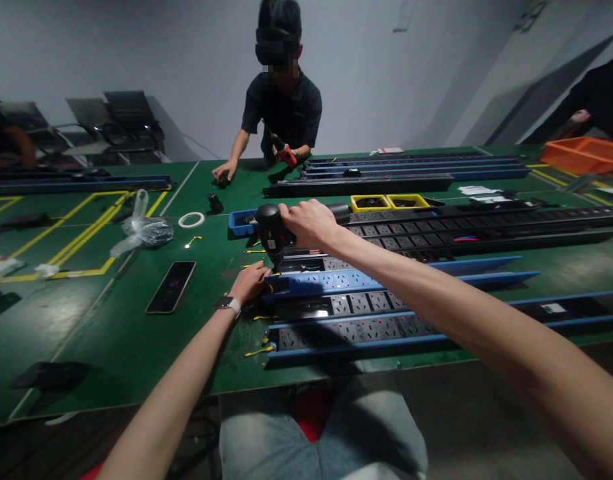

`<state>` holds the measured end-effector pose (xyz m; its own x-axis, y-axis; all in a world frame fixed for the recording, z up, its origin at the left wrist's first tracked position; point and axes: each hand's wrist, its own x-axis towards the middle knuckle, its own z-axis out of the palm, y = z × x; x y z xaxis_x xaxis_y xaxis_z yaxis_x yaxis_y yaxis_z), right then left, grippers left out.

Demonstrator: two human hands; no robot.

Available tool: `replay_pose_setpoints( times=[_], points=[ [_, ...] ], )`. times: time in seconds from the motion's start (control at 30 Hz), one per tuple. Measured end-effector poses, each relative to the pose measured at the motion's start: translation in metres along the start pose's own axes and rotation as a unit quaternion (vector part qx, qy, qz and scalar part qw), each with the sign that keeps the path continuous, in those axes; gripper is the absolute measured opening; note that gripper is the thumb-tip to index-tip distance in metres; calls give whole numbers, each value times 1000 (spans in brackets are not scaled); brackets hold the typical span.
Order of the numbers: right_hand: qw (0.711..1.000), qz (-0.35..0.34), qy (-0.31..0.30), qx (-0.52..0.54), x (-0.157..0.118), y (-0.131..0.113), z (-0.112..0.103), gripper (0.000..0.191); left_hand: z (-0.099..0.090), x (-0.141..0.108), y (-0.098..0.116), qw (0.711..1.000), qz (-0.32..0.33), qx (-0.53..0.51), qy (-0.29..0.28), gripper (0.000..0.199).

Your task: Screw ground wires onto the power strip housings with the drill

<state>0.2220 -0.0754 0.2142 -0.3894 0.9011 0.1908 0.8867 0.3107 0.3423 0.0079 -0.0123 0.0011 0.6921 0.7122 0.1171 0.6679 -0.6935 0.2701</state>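
My right hand [309,225] is wrapped round a black power drill [272,230], which points down at the left end of a blue socket strip [331,282]. My left hand [249,281] has its fingers closed at that same end, beside the drill's tip; what they hold is too small to make out. Nearer to me lie more socket strips, one a blue-edged strip [356,331] with a yellow wire [259,351] at its left end. Behind the drill is a small blue tray [242,223], partly hidden.
A phone [171,287], a white ring [191,219] and a plastic bag [149,230] lie to the left. Yellow bins [370,203] and long black strips are at the right. Across the green table [206,250], a person [286,100] holds a red drill [286,155].
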Motion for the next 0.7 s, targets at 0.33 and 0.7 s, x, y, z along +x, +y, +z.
replay_pose_setpoints(
  times=[0.33, 0.7],
  points=[
    [1000, 2, 7, -8, -4, 5, 8, 53, 2, 1, -3, 999, 4, 33, -5, 45],
    [1000, -5, 12, -6, 0, -1, 2, 50, 3, 1, -3, 1000, -4, 17, 2, 42]
  ],
)
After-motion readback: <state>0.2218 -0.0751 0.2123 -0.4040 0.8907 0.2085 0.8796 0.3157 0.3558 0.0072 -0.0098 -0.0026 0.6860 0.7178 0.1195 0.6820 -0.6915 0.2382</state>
